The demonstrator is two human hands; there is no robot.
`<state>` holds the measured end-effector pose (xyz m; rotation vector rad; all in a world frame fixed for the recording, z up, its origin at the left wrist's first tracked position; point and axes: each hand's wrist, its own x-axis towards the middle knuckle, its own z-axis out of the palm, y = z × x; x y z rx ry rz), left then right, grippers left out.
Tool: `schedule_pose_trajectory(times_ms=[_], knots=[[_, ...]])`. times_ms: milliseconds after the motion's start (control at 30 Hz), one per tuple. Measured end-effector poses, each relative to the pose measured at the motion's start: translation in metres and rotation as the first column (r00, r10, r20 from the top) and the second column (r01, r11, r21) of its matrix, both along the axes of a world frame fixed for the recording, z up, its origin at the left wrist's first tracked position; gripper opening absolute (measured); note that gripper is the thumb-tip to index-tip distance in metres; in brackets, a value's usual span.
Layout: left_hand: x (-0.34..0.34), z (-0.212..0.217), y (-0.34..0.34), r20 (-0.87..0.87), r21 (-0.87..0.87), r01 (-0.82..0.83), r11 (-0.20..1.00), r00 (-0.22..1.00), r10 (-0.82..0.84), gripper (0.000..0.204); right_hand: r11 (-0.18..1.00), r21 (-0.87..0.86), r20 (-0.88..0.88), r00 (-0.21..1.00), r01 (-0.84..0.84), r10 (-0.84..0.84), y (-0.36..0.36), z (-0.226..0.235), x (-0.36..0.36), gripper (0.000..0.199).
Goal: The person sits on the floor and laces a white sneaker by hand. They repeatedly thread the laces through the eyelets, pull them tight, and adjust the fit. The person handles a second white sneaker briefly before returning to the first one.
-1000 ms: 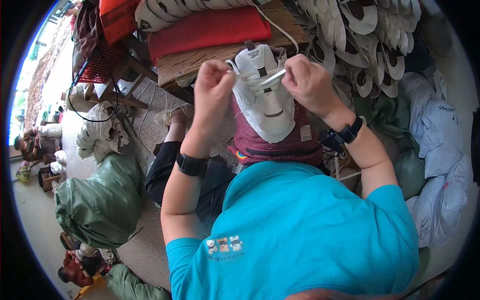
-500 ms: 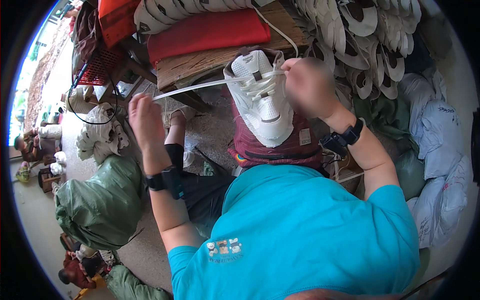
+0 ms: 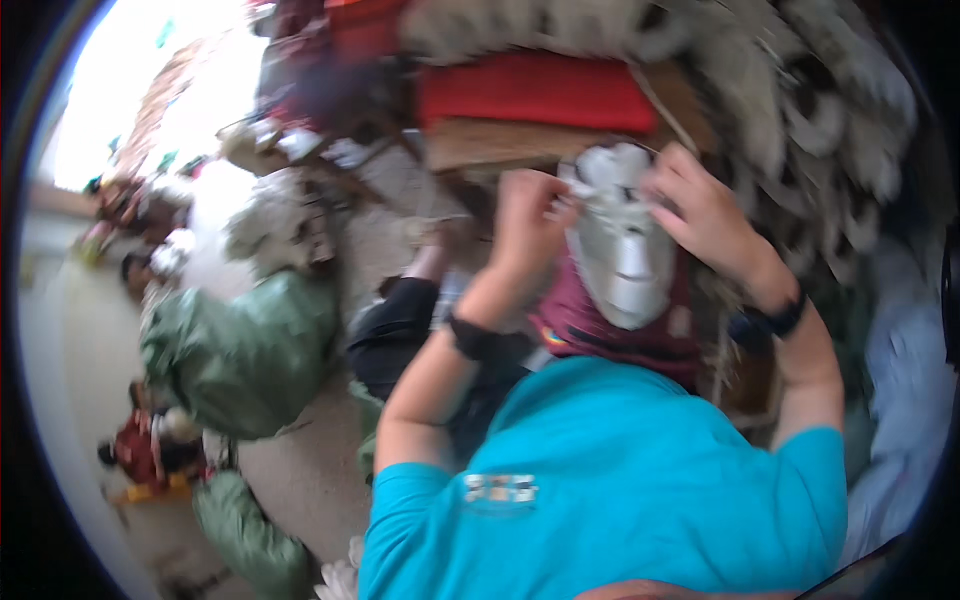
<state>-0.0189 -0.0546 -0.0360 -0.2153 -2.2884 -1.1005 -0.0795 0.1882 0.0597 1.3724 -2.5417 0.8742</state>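
The picture is blurred by motion. A white shoe [image 3: 622,262] stands toe-down on a maroon cloth [image 3: 600,335] over my lap, above my turquoise shirt. My left hand [image 3: 528,212] is closed at the shoe's upper left edge, by the lacing. At the upper right edge my right hand [image 3: 700,212] grips the shoe, fingers curled over its collar. Both wrists wear black bands. Whether a lace sits between my left fingers is too blurred to tell.
A red cushion [image 3: 535,90] lies on a brown board [image 3: 500,148] just beyond the shoe. Piled white shoe parts [image 3: 830,110] fill the upper right. Green sacks [image 3: 250,350] sit at my left, pale blue bags [image 3: 900,380] at my right. People [image 3: 140,455] sit at far left.
My left hand, stretched out to the left pulling a white lace half a second ago, has come back to the shoe's upper left. The right hand stayed on the shoe. The view shifted.
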Motion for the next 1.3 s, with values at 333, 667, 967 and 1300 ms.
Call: schedule_pose_trajectory(times_ms=[333, 667, 967, 1300], knots=[[0.017, 0.035, 0.023, 0.383, 0.395, -0.086, 0.915, 0.921, -0.079, 0.019, 0.979, 0.167, 0.291, 0.955, -0.119, 0.066, 0.003, 0.014, -0.016, 0.016], [0.014, 0.007, 0.022, 0.299, 0.391, -0.033, 0.920, 0.950, -0.093, 0.019, 0.981, -0.002, -0.112, 0.975, -0.193, 0.191, -0.015, -0.005, 0.004, 0.016], [0.009, 0.017, 0.026, 0.288, 0.733, 0.031, 0.679, 0.891, -0.352, 0.009, 0.997, -0.040, 0.217, 0.974, 0.069, -0.058, -0.003, -0.018, 0.005, 0.016], [0.010, 0.028, -0.021, 0.000, 0.074, -0.145, 0.987, 0.989, 0.146, 0.009, 0.990, 0.075, 0.227, 0.965, 0.117, -0.131, 0.023, -0.010, 0.003, 0.015]])
